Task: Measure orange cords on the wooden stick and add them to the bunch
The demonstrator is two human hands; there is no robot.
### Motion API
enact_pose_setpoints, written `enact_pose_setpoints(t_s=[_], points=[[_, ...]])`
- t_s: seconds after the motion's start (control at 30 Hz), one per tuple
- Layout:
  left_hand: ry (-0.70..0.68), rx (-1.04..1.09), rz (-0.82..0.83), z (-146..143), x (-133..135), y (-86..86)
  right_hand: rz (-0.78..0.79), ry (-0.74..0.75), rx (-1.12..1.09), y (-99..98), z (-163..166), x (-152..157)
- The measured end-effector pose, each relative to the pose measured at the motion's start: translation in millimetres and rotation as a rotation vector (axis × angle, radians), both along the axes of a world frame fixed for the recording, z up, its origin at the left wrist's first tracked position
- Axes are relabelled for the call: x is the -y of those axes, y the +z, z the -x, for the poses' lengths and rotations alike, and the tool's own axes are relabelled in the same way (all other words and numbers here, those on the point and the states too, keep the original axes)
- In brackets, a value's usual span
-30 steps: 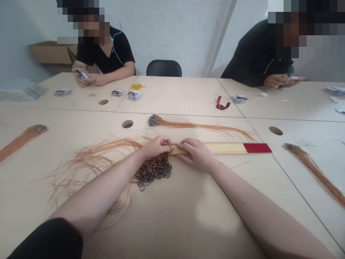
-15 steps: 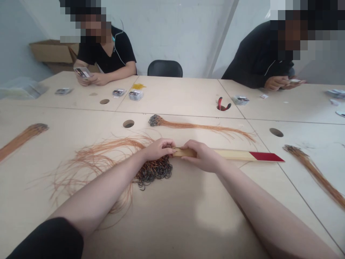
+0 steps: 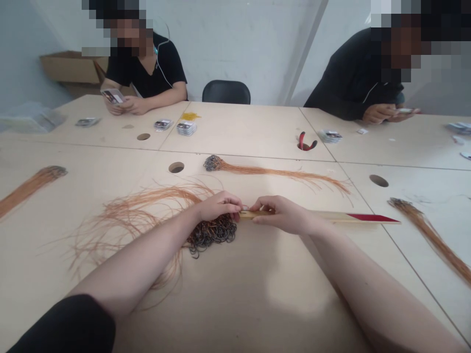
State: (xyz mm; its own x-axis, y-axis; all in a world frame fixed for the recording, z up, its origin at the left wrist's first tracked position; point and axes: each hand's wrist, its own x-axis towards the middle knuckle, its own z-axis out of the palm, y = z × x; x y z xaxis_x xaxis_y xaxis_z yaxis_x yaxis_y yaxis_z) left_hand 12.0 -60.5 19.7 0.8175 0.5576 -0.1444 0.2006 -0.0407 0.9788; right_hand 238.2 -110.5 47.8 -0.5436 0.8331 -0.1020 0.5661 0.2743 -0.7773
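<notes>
Two hands meet at centre frame. Wide fan of loose orange strands lies left of centre. A long pale wooden stick with a red end runs right from centre, tipped nearly edge-on. A heap of dark wire hooks sits just below its left tip.

Right hand wraps the stick near that tip. Left hand is pinched narrow on the tip itself; can't tell if a strand is in the pinch.

Judgement: best done with the right hand steadying the stick, a tight left pinch, and the forearm clear of the strands.

Surface: large pale wood-look table, tied orange bundle upper centre, round cable hole.

Room: white wall, black chair top centre, cardboard box upper left, two seated people at the far edge.
</notes>
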Motion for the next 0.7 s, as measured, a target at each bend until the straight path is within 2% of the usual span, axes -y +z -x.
enact_pose_setpoints(t_s=[0.27,0.37,0.53,0.7], points=[[0.004,0.004,0.016,-1.5,0.6,-0.6,-0.001,-0.008,0.008,-0.6,1.3,-0.1],[0.017,0.028,0.064,-1.3,0.2,-1.3,0.034,-0.004,-0.003,5.3,-0.6,1.0],[0.008,0.082,0.104,-1.2,0.1,0.0,0.073,0.015,-0.014,37.0,-19.5,8.4],[-0.012,0.122,0.109,-1.0,-0.1,-2.7,-0.039,-0.004,-0.100,67.0,-47.5,18.8]])
